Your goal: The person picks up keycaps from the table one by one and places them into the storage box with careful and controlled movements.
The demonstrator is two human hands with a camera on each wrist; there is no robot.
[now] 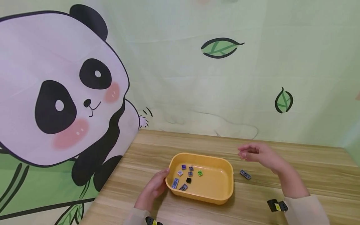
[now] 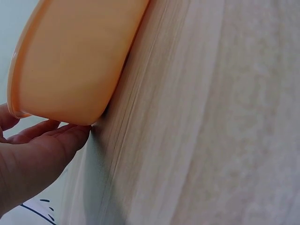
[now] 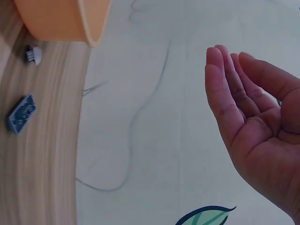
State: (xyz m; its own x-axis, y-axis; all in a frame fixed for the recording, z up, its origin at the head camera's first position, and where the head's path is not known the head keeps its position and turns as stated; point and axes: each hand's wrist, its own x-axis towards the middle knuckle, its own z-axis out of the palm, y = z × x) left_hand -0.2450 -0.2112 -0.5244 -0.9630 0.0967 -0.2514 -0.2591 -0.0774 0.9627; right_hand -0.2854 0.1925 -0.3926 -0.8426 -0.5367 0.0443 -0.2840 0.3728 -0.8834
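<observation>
A yellow plastic bin (image 1: 216, 184) sits on the wooden table, small toy building bricks grouped at its left end. Among them are a green brick (image 1: 200, 172), a black one (image 1: 188, 180), a blue one (image 1: 183, 167) and a long grey-blue one (image 1: 175, 183). My left hand (image 1: 156, 186) touches the bin's left end wall, its fingers (image 2: 70, 136) fairly straight against the outside. My right hand (image 1: 261, 154) hovers above the table right of the bin, fingers loosely bent, holding nothing. Below it lies a long grey-blue brick (image 1: 245, 174).
In the right wrist view a small pale piece (image 3: 33, 55) lies between the bin and the loose grey-blue brick. A pale green cloth backdrop (image 1: 182, 78) with a printed panda (image 1: 92, 40) hangs behind the table (image 1: 126, 175) and along its left side.
</observation>
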